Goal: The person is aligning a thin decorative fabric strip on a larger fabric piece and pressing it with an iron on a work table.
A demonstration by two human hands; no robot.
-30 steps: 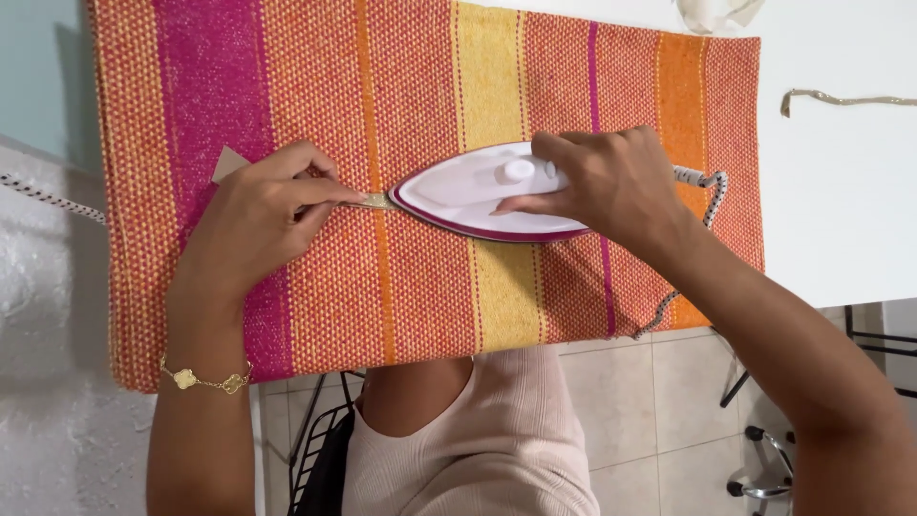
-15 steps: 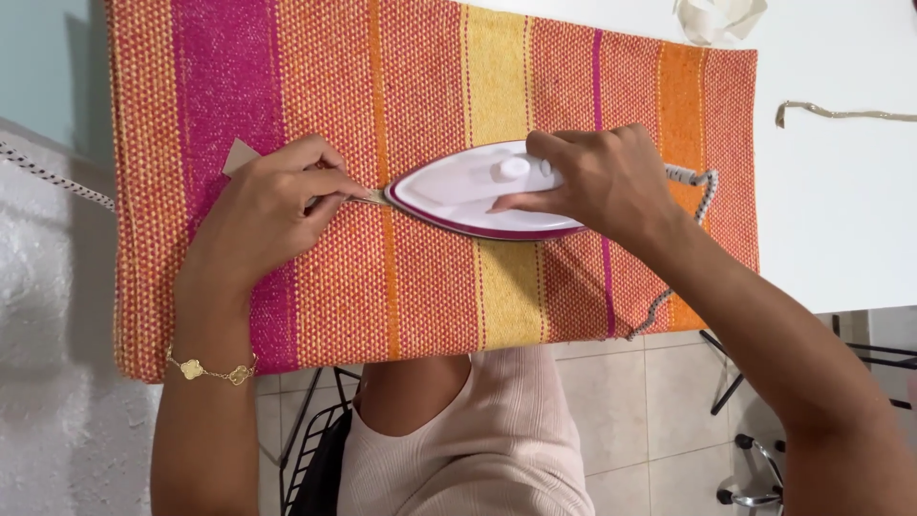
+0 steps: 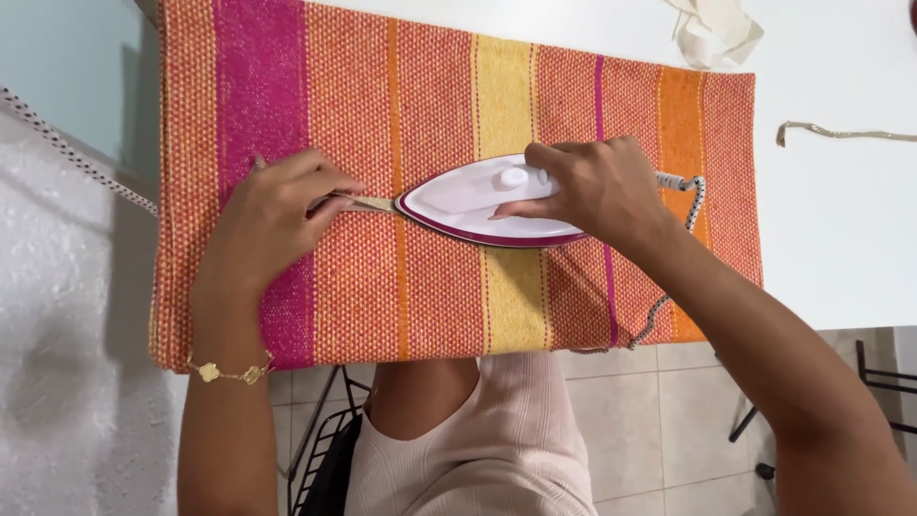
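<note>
A white iron with a maroon rim [image 3: 482, 205] lies flat on a striped cloth of pink, orange and yellow [image 3: 430, 105] spread over a white table [image 3: 841, 220]. My right hand [image 3: 597, 186] grips the iron's handle. My left hand [image 3: 272, 215] pinches a narrow beige strip [image 3: 368, 202] down on the cloth, its end just at the iron's pointed tip. Most of the strip is hidden under my left hand and the iron. A gold bracelet [image 3: 229, 373] circles my left wrist.
The iron's speckled cord [image 3: 683, 205] runs off the cloth's right side and down past the table edge. Another beige strip [image 3: 841, 132] and a bunched cream strip [image 3: 716, 29] lie on the table at the right. A white textured wall [image 3: 67, 363] is at the left; tiled floor [image 3: 650, 411] lies below.
The iron and both hands have held nearly the same places on the cloth; the iron's tip stays at the strip. The view has shifted slightly.
</note>
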